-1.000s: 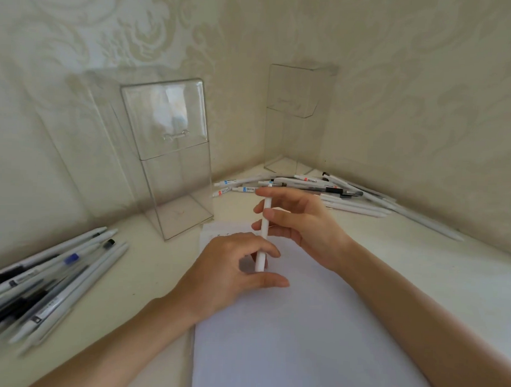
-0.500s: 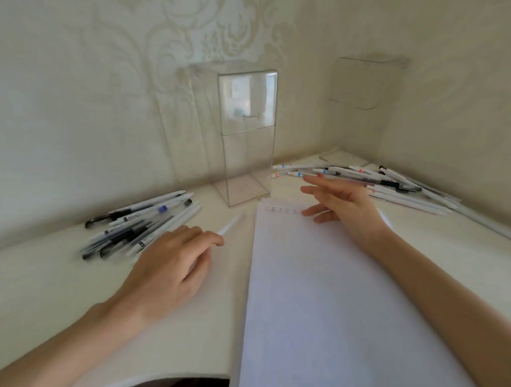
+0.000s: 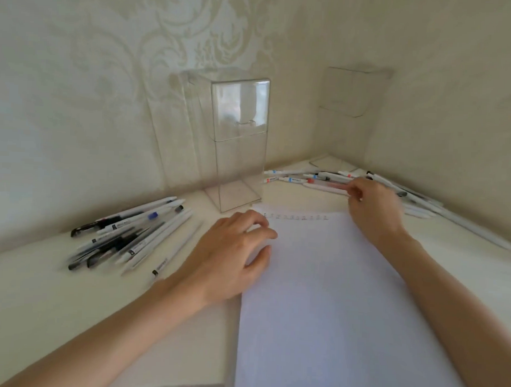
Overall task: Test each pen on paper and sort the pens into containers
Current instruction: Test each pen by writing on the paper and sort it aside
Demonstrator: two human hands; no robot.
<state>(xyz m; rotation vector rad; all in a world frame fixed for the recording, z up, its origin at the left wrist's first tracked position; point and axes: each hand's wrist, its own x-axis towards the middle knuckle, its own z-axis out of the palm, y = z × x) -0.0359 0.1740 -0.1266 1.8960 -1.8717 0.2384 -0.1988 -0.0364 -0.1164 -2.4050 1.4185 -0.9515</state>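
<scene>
1. Two pen piles flank the paper [image 3: 346, 298]: the left pile [image 3: 125, 235] lies beside the left hand [image 3: 232, 256], and the right pile [image 3: 295, 180] meets the right hand [image 3: 372, 209].
2. Left hand rests on the paper's edge, loosely curled, holding nothing.
3. Right hand pinches a red-tinted pen [image 3: 330, 185] in the right pile.
4. Small test marks [image 3: 297, 216] and the pen labels are unreadable.

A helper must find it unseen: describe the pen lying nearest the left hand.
Find the nearer clear box by the wall, then the pen pile to its left. Between that pile and the left hand lies one white pen. Unlike its neighbours it lies apart from the pile, its black end pointing toward the viewer.
</scene>
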